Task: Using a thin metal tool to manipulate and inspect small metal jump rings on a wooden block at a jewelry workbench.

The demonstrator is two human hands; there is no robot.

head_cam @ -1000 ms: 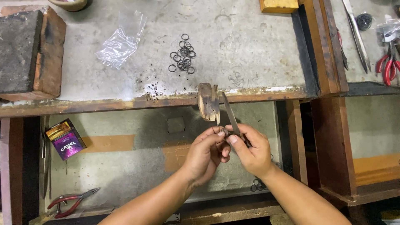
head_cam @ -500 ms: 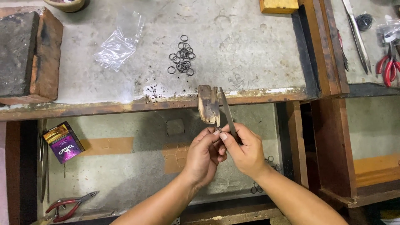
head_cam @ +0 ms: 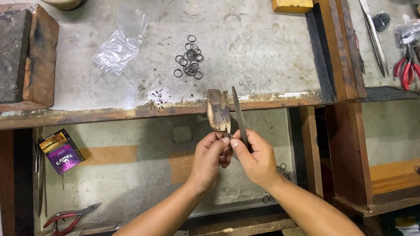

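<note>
My left hand [head_cam: 211, 158] pinches a small dark metal ring [head_cam: 229, 136] against the lower tip of a worn wooden bench peg [head_cam: 218, 109] that juts from the workbench edge. My right hand [head_cam: 256, 158] grips a thin flat metal file [head_cam: 239, 114], blade pointing up and away, its lower part lying against the ring. The two hands touch at the fingertips. A loose pile of several dark rings [head_cam: 189, 57] lies on the grey bench top [head_cam: 245, 48] above the peg.
A crumpled clear plastic bag [head_cam: 119, 43] and a brick block [head_cam: 27, 54] lie on the bench to the left. The open drawer [head_cam: 131, 175] below holds a purple packet [head_cam: 61, 151], red-handled pliers [head_cam: 69, 215] and a few rings [head_cam: 283, 169]. More red-handled pliers [head_cam: 406, 65] and a long metal tool [head_cam: 374, 35] lie far right.
Both hands have risen a little toward the peg, bringing ring and file up against its tip. The view has shifted slightly rightward.
</note>
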